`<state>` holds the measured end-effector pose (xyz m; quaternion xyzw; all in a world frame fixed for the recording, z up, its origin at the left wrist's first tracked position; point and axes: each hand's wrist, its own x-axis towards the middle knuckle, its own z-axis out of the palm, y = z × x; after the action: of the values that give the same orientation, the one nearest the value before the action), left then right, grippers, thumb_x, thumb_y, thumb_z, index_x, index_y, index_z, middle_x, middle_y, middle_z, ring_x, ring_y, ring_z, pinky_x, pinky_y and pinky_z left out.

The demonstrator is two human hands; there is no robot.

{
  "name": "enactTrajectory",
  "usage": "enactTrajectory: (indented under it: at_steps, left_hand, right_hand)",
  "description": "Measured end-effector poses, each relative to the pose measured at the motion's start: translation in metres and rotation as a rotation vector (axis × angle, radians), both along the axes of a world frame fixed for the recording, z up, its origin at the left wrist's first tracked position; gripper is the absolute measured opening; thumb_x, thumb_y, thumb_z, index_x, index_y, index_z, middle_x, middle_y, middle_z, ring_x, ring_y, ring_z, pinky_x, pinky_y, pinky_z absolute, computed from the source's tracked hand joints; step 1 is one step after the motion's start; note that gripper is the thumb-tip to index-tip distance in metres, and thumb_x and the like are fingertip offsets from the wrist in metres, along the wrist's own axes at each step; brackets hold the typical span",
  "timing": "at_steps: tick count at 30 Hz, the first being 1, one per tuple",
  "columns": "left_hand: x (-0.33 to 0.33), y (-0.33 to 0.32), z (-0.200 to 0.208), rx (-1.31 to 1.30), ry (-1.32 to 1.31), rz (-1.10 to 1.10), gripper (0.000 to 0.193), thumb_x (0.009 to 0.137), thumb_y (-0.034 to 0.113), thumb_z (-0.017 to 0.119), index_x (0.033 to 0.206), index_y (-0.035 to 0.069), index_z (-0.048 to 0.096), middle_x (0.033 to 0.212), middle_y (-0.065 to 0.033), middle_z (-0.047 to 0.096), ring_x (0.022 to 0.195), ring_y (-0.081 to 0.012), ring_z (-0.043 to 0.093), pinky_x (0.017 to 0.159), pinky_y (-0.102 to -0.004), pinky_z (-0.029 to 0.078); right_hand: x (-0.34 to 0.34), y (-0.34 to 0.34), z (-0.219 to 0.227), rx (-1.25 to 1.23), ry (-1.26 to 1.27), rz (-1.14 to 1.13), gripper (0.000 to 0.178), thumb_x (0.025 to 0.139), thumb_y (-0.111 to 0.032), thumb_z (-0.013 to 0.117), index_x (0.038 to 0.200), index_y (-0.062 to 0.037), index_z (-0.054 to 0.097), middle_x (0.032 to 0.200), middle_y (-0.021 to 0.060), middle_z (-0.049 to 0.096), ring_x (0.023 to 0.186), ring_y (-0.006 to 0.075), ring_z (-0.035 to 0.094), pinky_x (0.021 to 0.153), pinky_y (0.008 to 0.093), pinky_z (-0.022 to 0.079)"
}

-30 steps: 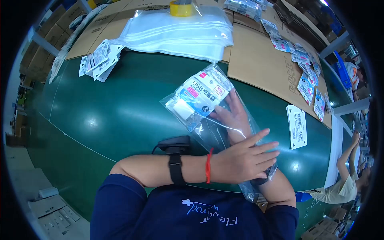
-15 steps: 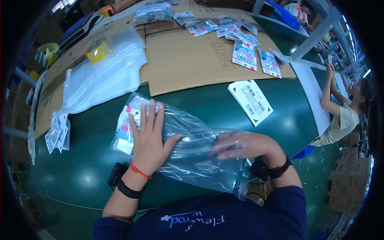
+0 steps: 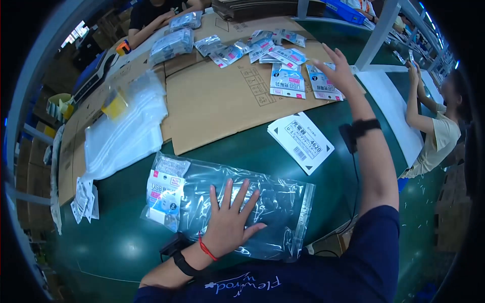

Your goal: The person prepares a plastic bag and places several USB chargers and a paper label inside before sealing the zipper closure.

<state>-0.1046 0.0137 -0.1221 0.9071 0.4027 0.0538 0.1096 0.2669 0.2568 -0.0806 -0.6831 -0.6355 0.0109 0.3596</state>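
Note:
A large clear plastic bag [image 3: 290, 207] lies flat on the green table in front of me. At its left end sits a small white, pink and blue packaged item [image 3: 164, 194]. My left hand [image 3: 230, 222] rests palm down on the bag, fingers spread. My right hand [image 3: 338, 73] reaches over the cardboard's right side, fingers apart and holding nothing. It is nearest a blue and white packet [image 3: 319, 87] at the end of a loose group; another packet [image 3: 288, 81] lies just left of it.
Flat cardboard [image 3: 212, 116] covers the table's far part. On its left lie a pile of clear bags [image 3: 124, 136] and a yellow tape roll [image 3: 115, 105]. White printed cards [image 3: 303, 144] are stacked right of centre. People work at the far side [image 3: 161, 20] and right [image 3: 434, 131].
My right hand has left the bag and moved far right, over to the packets. My left hand has slid rightward along the bag, which now lies flatter. The view has shifted.

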Motion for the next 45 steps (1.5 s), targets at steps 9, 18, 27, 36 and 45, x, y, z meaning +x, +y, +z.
enactTrajectory:
  at_steps: [9, 18, 27, 36, 45]
  left_hand:
    - [-0.012, 0.012, 0.008, -0.091, -0.157, 0.052, 0.07, 0.085, 0.048, 0.058, 0.141, 0.011, 0.039, 0.15, -0.0172, 0.024, 0.138, -0.0434, 0.018, 0.104, -0.0686, 0.008]
    - [-0.046, 0.028, 0.006, -0.222, -0.507, 0.043, 0.064, 0.087, 0.039, 0.06, 0.139, 0.007, 0.041, 0.15, -0.0189, 0.027, 0.14, -0.0397, 0.018, 0.109, -0.0624, 0.006]
    - [-0.06, 0.025, -0.007, -0.311, -0.675, 0.026, 0.063, 0.087, 0.039, 0.061, 0.138, 0.006, 0.042, 0.149, -0.0184, 0.027, 0.14, -0.0389, 0.019, 0.111, -0.0577, 0.011]
    - [-0.075, 0.015, -0.015, -0.32, -0.764, 0.036, 0.062, 0.086, 0.036, 0.064, 0.137, 0.008, 0.043, 0.149, -0.0166, 0.03, 0.14, -0.0369, 0.022, 0.112, -0.0538, 0.017]
    - [-0.063, -0.006, -0.005, -0.16, -0.739, -0.012, 0.059, 0.087, 0.033, 0.064, 0.136, 0.008, 0.044, 0.147, -0.0171, 0.032, 0.139, -0.037, 0.024, 0.111, -0.0529, 0.021]
  right_hand:
    - [-0.095, 0.041, -0.008, -0.586, -0.362, 0.046, 0.074, 0.076, -0.066, 0.06, 0.14, -0.0361, 0.039, 0.151, 0.0152, 0.026, 0.139, 0.0471, 0.014, 0.107, 0.0668, 0.012]
    - [-0.165, 0.066, 0.024, -0.635, -0.557, 0.189, 0.066, 0.079, -0.058, 0.063, 0.134, -0.0247, 0.051, 0.147, 0.016, 0.035, 0.137, 0.0392, 0.026, 0.108, 0.0571, 0.024]
    - [-0.285, 0.251, -0.039, 0.049, -0.374, 0.432, 0.076, 0.083, -0.051, 0.061, 0.143, -0.0123, 0.036, 0.147, 0.0202, 0.032, 0.136, 0.0337, 0.03, 0.11, 0.0394, 0.027]
    - [-0.312, 0.193, -0.039, -0.458, -0.288, 0.626, 0.078, 0.079, -0.048, 0.068, 0.139, -0.0086, 0.04, 0.14, 0.0191, 0.043, 0.126, 0.0371, 0.044, 0.105, 0.0406, 0.036]
    - [-0.315, 0.1, -0.026, -0.14, -0.249, 0.801, 0.063, 0.077, -0.034, 0.074, 0.129, -0.0072, 0.051, 0.122, 0.0226, 0.056, 0.112, 0.0351, 0.055, 0.095, 0.0401, 0.043]
